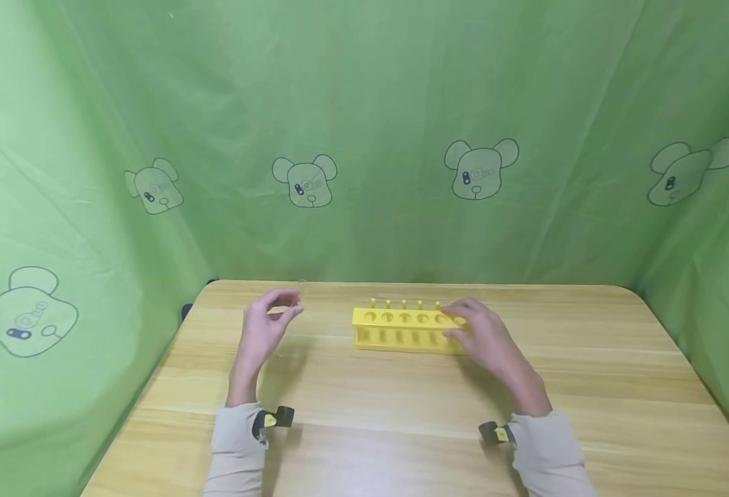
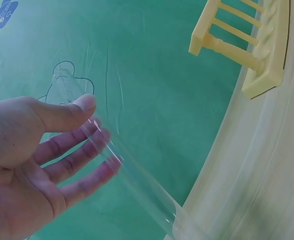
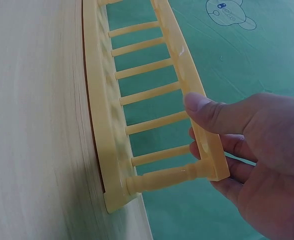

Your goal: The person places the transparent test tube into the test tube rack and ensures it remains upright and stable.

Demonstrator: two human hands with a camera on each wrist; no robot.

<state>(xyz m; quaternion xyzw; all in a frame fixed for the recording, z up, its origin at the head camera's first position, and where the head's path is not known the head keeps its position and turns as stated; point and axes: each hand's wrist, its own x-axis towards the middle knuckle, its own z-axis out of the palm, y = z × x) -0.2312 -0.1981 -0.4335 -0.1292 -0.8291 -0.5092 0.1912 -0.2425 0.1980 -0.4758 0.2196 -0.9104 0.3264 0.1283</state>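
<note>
A clear test tube [image 2: 139, 180] slants through the left wrist view. My left hand [image 1: 269, 324] pinches it between thumb and fingers, raised over the left part of the table; in the head view the tube is barely visible. To the right stands a yellow test tube rack [image 1: 395, 319], upright, with a row of round holes in its top plate and short pegs along its back. My right hand [image 1: 479, 337] grips the right end of that top plate, the thumb [image 3: 199, 105] on one side and the fingers on the other. The holes I can see hold no tubes.
The rack stands on a light wooden table [image 1: 389, 421], towards its far edge. Green curtains [image 1: 389, 235] printed with bear heads hang behind the table and at both sides.
</note>
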